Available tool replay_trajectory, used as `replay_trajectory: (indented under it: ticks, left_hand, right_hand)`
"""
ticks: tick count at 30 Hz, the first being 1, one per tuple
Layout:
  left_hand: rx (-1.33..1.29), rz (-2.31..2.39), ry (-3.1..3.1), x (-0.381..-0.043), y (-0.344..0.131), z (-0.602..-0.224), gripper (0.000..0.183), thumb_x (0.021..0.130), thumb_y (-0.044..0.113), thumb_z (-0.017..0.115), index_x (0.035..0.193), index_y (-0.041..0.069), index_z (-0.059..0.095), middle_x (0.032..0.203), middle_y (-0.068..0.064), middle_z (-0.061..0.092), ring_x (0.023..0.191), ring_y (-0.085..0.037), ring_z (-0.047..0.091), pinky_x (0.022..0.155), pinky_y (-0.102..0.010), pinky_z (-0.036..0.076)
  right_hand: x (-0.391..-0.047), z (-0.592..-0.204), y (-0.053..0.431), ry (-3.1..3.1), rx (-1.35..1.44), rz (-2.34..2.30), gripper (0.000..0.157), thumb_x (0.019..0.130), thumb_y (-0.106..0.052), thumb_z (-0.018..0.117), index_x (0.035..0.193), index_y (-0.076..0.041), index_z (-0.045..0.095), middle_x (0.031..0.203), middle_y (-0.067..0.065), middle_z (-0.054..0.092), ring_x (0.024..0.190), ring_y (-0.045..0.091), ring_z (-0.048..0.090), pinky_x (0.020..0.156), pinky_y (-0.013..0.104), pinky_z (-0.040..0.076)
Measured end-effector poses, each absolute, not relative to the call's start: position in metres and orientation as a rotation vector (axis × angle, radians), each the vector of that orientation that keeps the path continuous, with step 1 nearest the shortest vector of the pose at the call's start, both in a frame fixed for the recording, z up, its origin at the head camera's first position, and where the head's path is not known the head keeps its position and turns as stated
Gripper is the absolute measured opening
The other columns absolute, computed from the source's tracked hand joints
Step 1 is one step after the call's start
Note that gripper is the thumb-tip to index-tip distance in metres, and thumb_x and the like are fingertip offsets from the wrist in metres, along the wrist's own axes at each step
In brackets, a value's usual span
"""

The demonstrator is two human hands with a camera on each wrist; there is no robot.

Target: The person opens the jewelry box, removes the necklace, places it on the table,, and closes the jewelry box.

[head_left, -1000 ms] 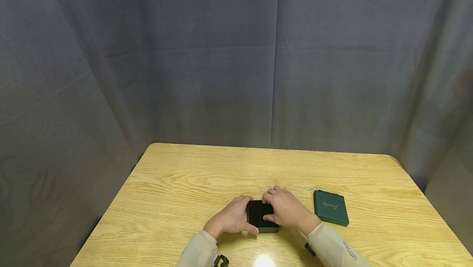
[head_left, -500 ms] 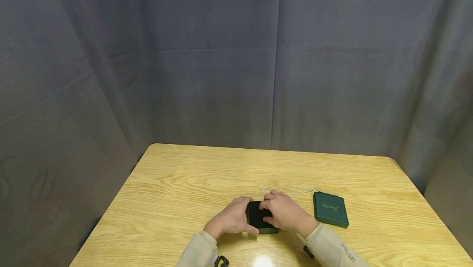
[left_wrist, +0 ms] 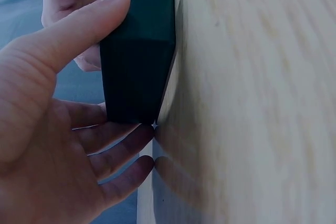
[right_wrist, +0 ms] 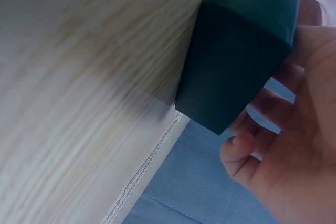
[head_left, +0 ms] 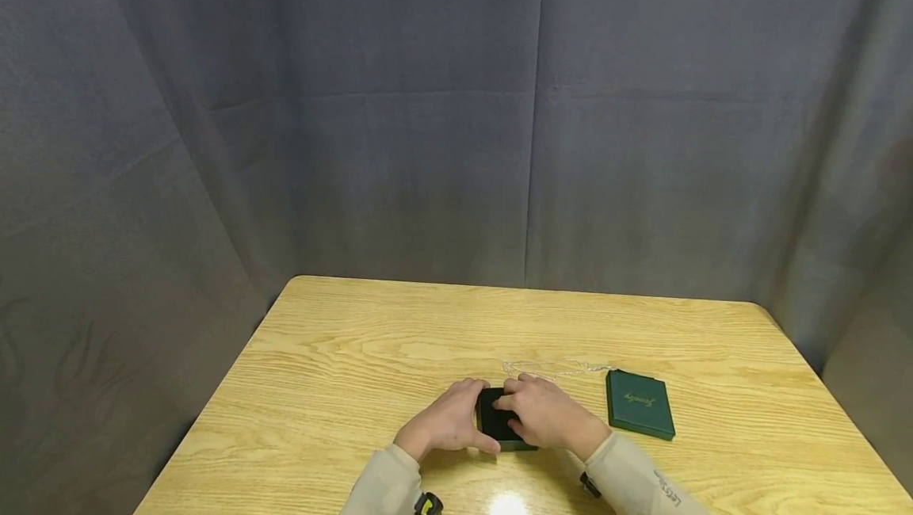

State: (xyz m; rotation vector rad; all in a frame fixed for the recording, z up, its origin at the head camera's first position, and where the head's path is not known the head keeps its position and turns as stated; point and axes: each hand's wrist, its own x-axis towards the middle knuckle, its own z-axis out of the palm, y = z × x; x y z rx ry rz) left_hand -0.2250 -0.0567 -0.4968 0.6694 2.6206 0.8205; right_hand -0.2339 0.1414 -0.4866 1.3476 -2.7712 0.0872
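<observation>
A small dark green jewelry box base (head_left: 517, 445), lined with a black pad (head_left: 492, 420), sits on the table near its front. My left hand (head_left: 449, 417) grips the box from the left, thumb at the near corner and fingers at the far side. The left wrist view shows that thumb pressing on the green box wall (left_wrist: 139, 66). My right hand (head_left: 549, 416) lies over the box's right part, bent fingers touching the black pad; whether they pinch it is hidden. A green lid (head_left: 639, 402) with gold lettering lies to the right.
A thin silver chain necklace (head_left: 556, 369) is stretched out behind the hands, ending near the lid. The wooden table (head_left: 342, 341) has grey curtains (head_left: 414, 182) behind it and at both sides.
My right hand has shifted slightly left and nearer to me, its fingertips moving from the pad's far edge onto its surface. My left hand and the box stay in place.
</observation>
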Motion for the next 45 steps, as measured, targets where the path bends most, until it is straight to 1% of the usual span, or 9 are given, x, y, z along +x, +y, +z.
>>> replay_trajectory:
  ticks: [5,7,12,14,17,23,27,37,45]
  left_hand:
    - [0.673,0.813,2.618,-0.226,-0.057,-0.497,0.092,0.073,0.05,0.078,0.142,0.004,0.037,0.134,-0.005,0.045,0.123,-0.025,0.042,0.098,-0.042,0.039]
    - [0.672,0.813,2.616,-0.226,-0.057,-0.497,0.092,0.073,0.05,0.078,0.142,0.004,0.036,0.136,-0.006,0.044,0.124,-0.026,0.041,0.098,-0.042,0.039]
    - [0.651,0.795,2.618,-0.225,-0.056,-0.497,0.095,0.073,0.051,0.077,0.144,0.003,0.034,0.14,-0.008,0.041,0.127,-0.027,0.039,0.099,-0.043,0.038]
    - [0.638,0.785,2.627,-0.224,-0.056,-0.496,0.096,0.073,0.051,0.077,0.144,0.003,0.034,0.141,-0.009,0.04,0.127,-0.027,0.039,0.099,-0.043,0.038]
    - [0.621,0.789,2.632,-0.223,-0.056,-0.495,0.096,0.072,0.05,0.079,0.143,0.003,0.035,0.141,-0.009,0.04,0.128,-0.028,0.039,0.1,-0.044,0.037]
    - [0.604,0.812,2.623,-0.222,-0.056,-0.495,0.095,0.07,0.047,0.081,0.142,0.003,0.036,0.142,-0.011,0.039,0.128,-0.029,0.038,0.1,-0.045,0.037]
    - [0.615,0.807,2.62,-0.222,-0.056,-0.494,0.096,0.071,0.046,0.081,0.143,0.002,0.035,0.144,-0.012,0.037,0.13,-0.03,0.036,0.101,-0.045,0.036]
    - [0.627,0.798,2.62,-0.223,-0.056,-0.494,0.096,0.071,0.047,0.08,0.143,0.003,0.034,0.144,-0.011,0.037,0.13,-0.029,0.036,0.102,-0.044,0.035]
    - [0.634,0.813,2.613,-0.223,-0.056,-0.496,0.097,0.072,0.048,0.079,0.144,0.002,0.033,0.145,-0.012,0.036,0.131,-0.03,0.034,0.102,-0.045,0.034]
  right_hand:
    - [-0.234,-0.487,0.143,-2.793,1.341,0.154,0.024,0.084,-0.018,0.071,0.107,-0.014,0.071,0.093,-0.001,0.059,0.084,0.015,0.055,0.096,0.045,0.042]
    - [-0.234,-0.487,0.146,-2.798,1.34,0.236,0.023,0.084,-0.017,0.071,0.107,-0.013,0.071,0.094,-0.002,0.059,0.084,0.014,0.055,0.094,0.043,0.043]
    - [-0.232,-0.483,0.156,-2.796,1.28,0.467,0.022,0.085,-0.019,0.071,0.105,-0.012,0.07,0.097,-0.004,0.058,0.089,0.012,0.054,0.08,0.034,0.049]
    - [-0.232,-0.479,0.161,-2.791,1.213,0.502,0.021,0.085,-0.021,0.071,0.105,-0.013,0.069,0.098,-0.004,0.058,0.091,0.013,0.054,0.077,0.033,0.049]
    - [-0.234,-0.473,0.168,-2.776,1.091,0.489,0.021,0.085,-0.022,0.072,0.103,-0.012,0.069,0.098,-0.001,0.06,0.091,0.016,0.054,0.076,0.035,0.049]
    - [-0.236,-0.466,0.185,-2.768,0.837,0.431,0.022,0.081,-0.019,0.075,0.098,-0.006,0.068,0.092,0.003,0.061,0.083,0.02,0.054,0.07,0.037,0.048]
    - [-0.238,-0.466,0.196,-2.797,0.714,0.402,0.021,0.082,-0.019,0.074,0.097,-0.004,0.068,0.089,0.005,0.061,0.08,0.022,0.055,0.07,0.038,0.048]
    - [-0.242,-0.469,0.217,-2.834,0.563,0.348,0.019,0.083,-0.018,0.072,0.095,-0.004,0.069,0.084,0.005,0.059,0.075,0.022,0.053,0.065,0.037,0.048]
    - [-0.241,-0.47,0.225,-2.879,0.518,0.318,0.021,0.084,-0.02,0.071,0.096,-0.004,0.068,0.084,0.006,0.058,0.076,0.024,0.053,0.062,0.038,0.048]
